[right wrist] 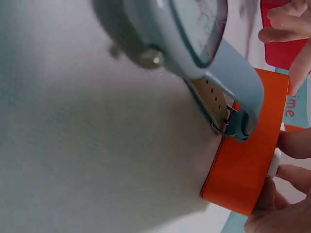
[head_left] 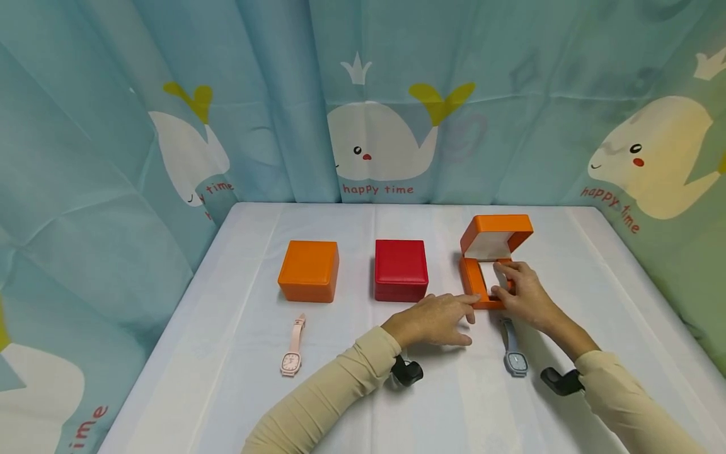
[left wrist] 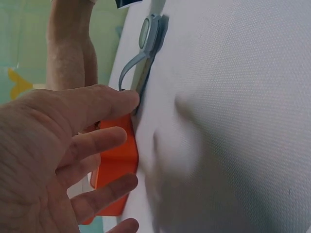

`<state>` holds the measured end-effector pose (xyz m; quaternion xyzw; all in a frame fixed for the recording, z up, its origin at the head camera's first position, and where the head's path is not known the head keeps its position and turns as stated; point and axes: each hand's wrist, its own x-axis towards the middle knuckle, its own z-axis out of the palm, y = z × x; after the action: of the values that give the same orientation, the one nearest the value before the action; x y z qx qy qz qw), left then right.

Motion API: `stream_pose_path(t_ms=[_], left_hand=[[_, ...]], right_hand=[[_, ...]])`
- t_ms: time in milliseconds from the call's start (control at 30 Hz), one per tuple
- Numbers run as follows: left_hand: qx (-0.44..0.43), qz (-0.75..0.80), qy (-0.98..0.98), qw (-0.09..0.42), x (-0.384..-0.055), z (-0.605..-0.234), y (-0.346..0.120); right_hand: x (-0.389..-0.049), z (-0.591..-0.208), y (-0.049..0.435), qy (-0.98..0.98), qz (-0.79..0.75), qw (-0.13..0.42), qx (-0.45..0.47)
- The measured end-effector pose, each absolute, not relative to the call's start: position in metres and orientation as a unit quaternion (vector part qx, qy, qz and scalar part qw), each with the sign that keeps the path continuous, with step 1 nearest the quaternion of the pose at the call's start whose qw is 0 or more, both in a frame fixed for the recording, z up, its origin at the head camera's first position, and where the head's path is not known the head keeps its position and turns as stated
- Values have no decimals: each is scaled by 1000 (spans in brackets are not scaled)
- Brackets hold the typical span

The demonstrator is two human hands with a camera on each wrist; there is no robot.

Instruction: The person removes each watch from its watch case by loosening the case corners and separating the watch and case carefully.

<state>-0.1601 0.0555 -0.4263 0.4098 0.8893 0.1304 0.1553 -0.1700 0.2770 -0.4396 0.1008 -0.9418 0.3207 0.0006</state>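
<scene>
An orange watch box (head_left: 471, 280) stands with its lid up at the right of the table. Inside it lies a white cushion (head_left: 488, 275), which my right hand (head_left: 527, 296) pinches between thumb and fingers. In the right wrist view, the white edge of the cushion (right wrist: 275, 164) shows between the fingertips above the box wall. My left hand (head_left: 435, 318) has its index finger stretched to the box's front left corner, its other fingers loose. A blue-grey watch (head_left: 515, 360) lies in front of the box, its strap end toward it.
A closed red box (head_left: 401, 268) stands left of the opened one, and a closed orange box (head_left: 308, 270) farther left. In front of that lies a pink watch (head_left: 292, 360). A curtain with whales (head_left: 380, 145) hangs behind the white table (head_left: 227, 353).
</scene>
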Motion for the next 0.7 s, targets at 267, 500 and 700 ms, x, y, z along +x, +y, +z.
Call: stream_pose_path(t_ms=[267, 500, 700], left_hand=[[402, 136, 891, 158, -160, -427, 54], [408, 131, 891, 150, -160, -426, 54], [407, 134, 890, 152, -160, -426, 55]], right_hand=[[-166, -438, 271, -956, 277, 10, 101], [-161, -435, 273, -968, 203, 69, 130], [-159, -436, 272, -965, 198, 107, 135]])
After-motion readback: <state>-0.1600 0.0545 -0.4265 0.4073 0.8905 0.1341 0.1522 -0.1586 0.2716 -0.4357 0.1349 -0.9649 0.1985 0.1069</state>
